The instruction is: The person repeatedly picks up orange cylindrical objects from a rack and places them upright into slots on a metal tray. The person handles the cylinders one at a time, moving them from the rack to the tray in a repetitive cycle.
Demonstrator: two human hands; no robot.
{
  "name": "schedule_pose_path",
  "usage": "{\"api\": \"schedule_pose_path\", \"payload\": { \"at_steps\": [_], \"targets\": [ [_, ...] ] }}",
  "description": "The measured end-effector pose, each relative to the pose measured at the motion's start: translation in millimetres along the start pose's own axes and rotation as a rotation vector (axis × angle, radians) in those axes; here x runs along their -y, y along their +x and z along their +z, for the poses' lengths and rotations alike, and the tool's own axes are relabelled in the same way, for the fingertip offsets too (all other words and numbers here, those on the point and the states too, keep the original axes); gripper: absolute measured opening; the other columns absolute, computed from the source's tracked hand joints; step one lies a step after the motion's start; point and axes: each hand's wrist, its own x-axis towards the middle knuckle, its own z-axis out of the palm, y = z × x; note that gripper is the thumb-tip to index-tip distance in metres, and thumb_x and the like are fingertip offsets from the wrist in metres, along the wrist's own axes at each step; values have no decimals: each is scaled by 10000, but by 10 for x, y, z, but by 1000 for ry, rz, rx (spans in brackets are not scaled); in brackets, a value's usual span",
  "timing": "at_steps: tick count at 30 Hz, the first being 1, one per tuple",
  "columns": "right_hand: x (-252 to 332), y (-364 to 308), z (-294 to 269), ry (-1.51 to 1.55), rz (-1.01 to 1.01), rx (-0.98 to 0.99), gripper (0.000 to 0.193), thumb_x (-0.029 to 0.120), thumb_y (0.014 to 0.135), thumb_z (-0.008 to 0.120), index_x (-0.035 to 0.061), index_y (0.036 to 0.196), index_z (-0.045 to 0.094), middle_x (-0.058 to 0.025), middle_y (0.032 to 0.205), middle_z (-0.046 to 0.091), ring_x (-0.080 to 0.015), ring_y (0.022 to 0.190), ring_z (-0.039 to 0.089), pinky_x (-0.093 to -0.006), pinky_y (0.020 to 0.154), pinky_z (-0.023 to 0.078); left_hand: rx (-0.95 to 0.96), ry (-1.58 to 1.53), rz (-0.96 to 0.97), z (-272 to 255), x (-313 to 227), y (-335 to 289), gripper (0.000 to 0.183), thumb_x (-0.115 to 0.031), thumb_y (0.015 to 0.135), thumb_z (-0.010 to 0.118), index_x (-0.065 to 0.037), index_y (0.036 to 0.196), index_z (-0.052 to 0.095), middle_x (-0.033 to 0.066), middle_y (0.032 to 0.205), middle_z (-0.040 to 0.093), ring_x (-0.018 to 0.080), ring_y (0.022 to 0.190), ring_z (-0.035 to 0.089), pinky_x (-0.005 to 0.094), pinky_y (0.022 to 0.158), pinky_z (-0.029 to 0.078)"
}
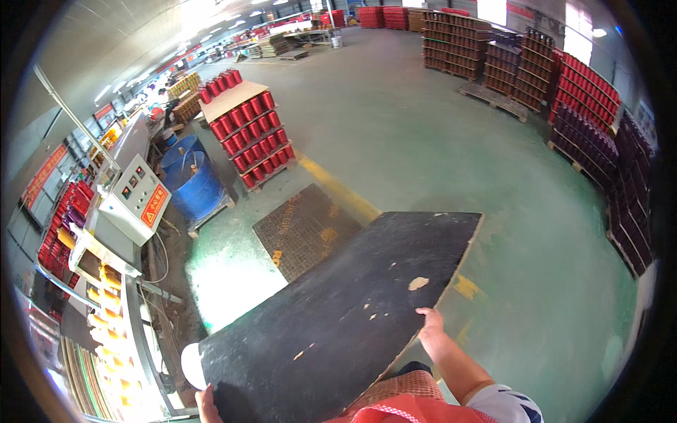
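A large black board (331, 296) with pale chipped spots and a light raw edge stretches across in front of me. My right hand (431, 326) grips its near long edge, thumb lying over the top face and the other fingers hidden beneath. At the lower left corner, my left hand (206, 405) is closed on the board's short end, only partly in view. The board is tilted above the floor. Beyond it, a brown patterned board (300, 222) with yellow printing lies flat on the floor.
A layered stack of red cylinders (257, 134) stands ahead, beside blue barrels (194, 185) on a pallet. To the left are a control box (137, 196) and a lit rack of orange-yellow cylinders (109, 317). More stacks (457, 46) and a pallet (493, 99) line the right.
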Motion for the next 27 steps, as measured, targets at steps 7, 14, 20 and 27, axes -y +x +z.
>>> {"api": "schedule_pose_path", "payload": {
  "at_steps": [7,14,20,27],
  "targets": [
    [-374,1118,1209,-233,183,235,347,-35,704,761,-7,1036,664,-126,1051,664,-285,966,619,-427,870,492,-409,-242,-95,272,432,-1638,499,-218,890,703,90,1259,569,174,1139,645,280,986,607,446,869,488],
    [-601,2108,1743,-545,161,444,273,-50,833,666,19,1098,676,-108,1126,671,-264,1087,594,-438,950,462,-562,-466,-268,1553,848,-3002,472,-202,891,704,91,1236,571,168,1099,649,270,953,606,441,842,497],
    [-453,2169,566,-625,404,739,423,98,898,686,120,1297,547,-53,1151,633,-231,1033,603,-408,825,529,-541,-655,-295,2390,1198,-3584,448,-187,891,705,93,1216,573,162,1065,652,261,925,605,436,820,504],
    [-248,1995,-1317,-1077,359,376,461,336,938,699,142,1329,552,-37,1269,616,-236,1147,593,-440,979,502,-254,-637,-408,3438,2070,-4139,250,-57,900,674,83,1089,589,117,945,647,242,813,602,403,741,521]
  ]
}}
